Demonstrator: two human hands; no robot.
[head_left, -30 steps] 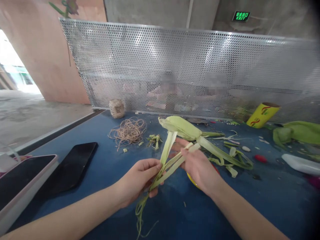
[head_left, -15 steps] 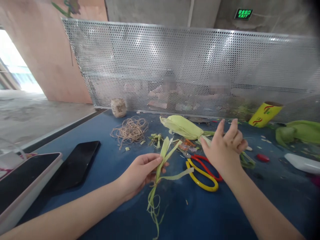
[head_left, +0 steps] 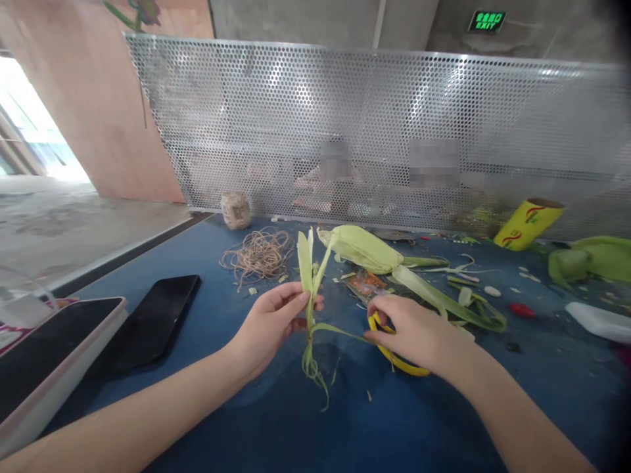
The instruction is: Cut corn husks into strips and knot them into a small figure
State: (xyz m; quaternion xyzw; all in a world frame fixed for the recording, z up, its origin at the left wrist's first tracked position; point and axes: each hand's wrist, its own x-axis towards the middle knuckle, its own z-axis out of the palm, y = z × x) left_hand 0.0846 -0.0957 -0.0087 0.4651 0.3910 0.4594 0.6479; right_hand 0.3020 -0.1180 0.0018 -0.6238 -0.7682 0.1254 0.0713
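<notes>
Fingers point(head_left: 296, 299) on your left hand point(head_left: 269, 325) are pinched tight around a little bundle of pale green strips point(head_left: 306, 263), so that's where the piece is: up in your grip over the middle of the table point(head_left: 276, 420), flat ends fanned toward the far side, curly threads dangling at the near end. One thin strip point(head_left: 340, 330) sticks out to the right and reaches the fingertips of your right hand point(head_left: 421, 332). Those fingers are curled in and fairly narrow, but tbh I can't tell if they've actually got the strip or are just beside it. Same hand covers part of a yellow loop handle point(head_left: 404, 366), and I can't say whether you're touching that either. Just beyond, you've got a husk-wrapped shape point(head_left: 362, 248) lying on its side, with orange scraps point(head_left: 367, 282) on the near side of it. Tangled twine point(head_left: 259, 256) sits far left of your bundle, with a pale roll point(head_left: 235, 211) behind it by the perforated screen point(head_left: 296, 105). Your black phone point(head_left: 148, 328) is over on the left, and a yellow tube point(head_left: 528, 225) leans at the far right, well apart from your hands.
</notes>
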